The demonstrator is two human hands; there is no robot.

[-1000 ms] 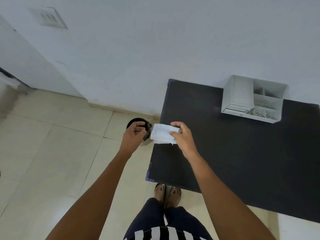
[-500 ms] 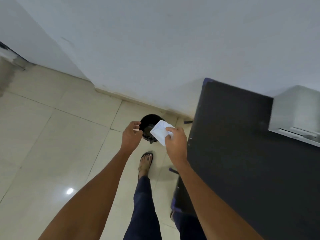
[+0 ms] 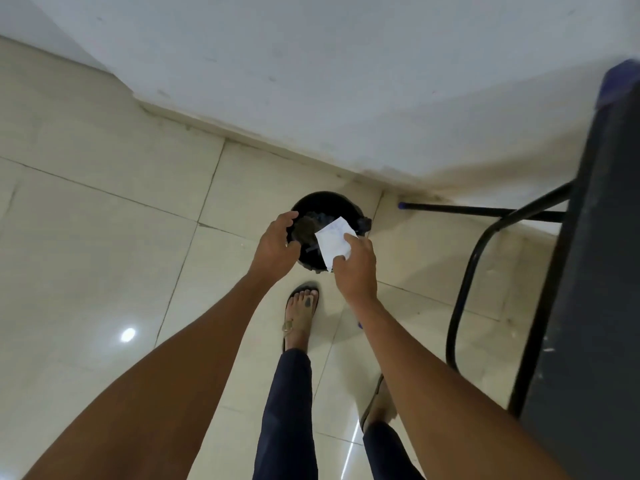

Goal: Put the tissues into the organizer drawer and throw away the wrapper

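Two hands over a round black bin (image 3: 348, 206): right hand (image 3: 356, 268) pinches a flat, seemingly plastic white wrapper (image 3: 334, 243); left hand (image 3: 277, 247) loosely spread.

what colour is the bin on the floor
Black bin, seen in the head view.

Glossy cream floor tiles (image 3: 86, 237), white wall (image 3: 311, 64), black table (image 3: 595, 271).

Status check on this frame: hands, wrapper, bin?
Right hand pinching white wrapper above black bin. Left hand open, empty, beside bin's rim. Wrapper not yet dropped. Nothing in the way.
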